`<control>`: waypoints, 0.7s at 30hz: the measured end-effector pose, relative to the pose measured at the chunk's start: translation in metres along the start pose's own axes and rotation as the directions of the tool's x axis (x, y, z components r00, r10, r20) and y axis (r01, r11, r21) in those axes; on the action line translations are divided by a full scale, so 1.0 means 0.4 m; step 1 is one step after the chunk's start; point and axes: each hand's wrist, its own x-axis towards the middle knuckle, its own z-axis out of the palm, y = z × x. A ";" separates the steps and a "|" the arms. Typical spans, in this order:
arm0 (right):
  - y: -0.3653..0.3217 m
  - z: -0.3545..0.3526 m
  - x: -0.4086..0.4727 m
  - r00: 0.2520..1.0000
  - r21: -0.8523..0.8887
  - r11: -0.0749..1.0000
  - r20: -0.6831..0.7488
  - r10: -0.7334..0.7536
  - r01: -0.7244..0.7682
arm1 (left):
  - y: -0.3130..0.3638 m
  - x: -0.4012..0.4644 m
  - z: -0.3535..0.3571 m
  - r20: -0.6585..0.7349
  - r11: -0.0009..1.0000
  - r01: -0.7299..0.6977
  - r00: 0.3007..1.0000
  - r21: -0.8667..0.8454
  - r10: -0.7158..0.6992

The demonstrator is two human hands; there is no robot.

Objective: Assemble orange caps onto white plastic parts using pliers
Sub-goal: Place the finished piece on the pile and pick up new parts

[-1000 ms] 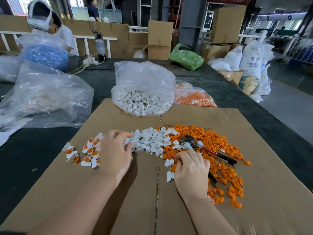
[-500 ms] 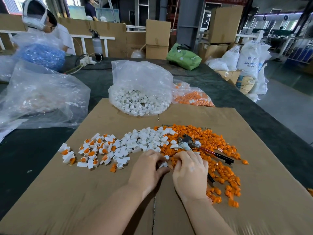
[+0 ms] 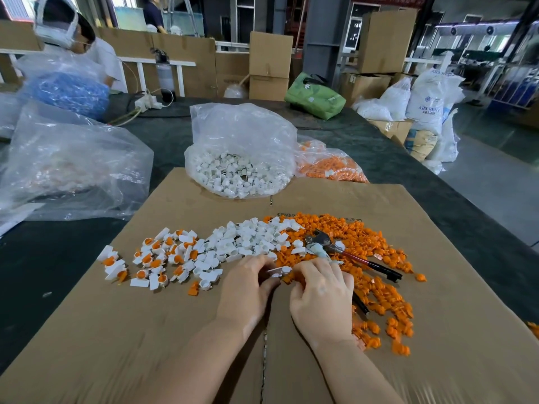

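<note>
Head view, looking down on a dark table point(image 3: 58, 258) covered in part by a flat sheet of brown cardboard point(image 3: 145, 330) with a seam running toward the viewer. Three crinkled clear plastic bags stand at the sheet's far edge: a large one at left point(image 3: 73, 167) whose contents are blurred, a middle bag of white parts point(image 3: 239, 158), and a smaller bag of orange caps point(image 3: 329, 164) partly hidden behind it. On the cardboard, a loose heap of orange caps point(image 3: 379, 266) spreads to the right, touching a heap of white parts point(image 3: 250, 237) at centre; a scatter of white parts already fitted with orange caps point(image 3: 157, 258) lies to the left. Pliers point(image 3: 344, 252) with a grey metal head and red-and-black handles rest on the orange heap, their near handle hidden under the right hand. Left hand point(image 3: 248, 287) and right hand point(image 3: 320, 295) meet just short of the heaps, fingers curled. The left hand pinches a small white part point(image 3: 278, 271) between the two hands. The right fingertips are at that part; whether they grasp an orange cap is too small to tell. Both forearms are cut off by the lower edge.
</note>
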 end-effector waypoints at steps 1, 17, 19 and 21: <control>0.000 -0.001 -0.001 1.000 0.012 1.000 0.007 -0.017 0.017 | -0.001 0.000 -0.001 -0.008 1.000 -0.005 1.000 -0.002 0.005; -0.008 -0.002 0.002 0.990 -0.028 0.990 0.010 -0.139 0.140 | -0.005 0.001 -0.004 0.019 0.995 0.048 0.999 -0.093 -0.047; -0.011 -0.004 0.003 0.988 -0.039 0.988 0.032 -0.151 0.152 | -0.004 0.000 -0.003 0.020 0.989 0.088 0.996 -0.120 -0.086; -0.012 -0.003 0.008 0.986 -0.059 0.984 0.027 -0.164 0.166 | -0.003 -0.004 -0.004 0.018 0.983 0.110 0.994 -0.149 -0.109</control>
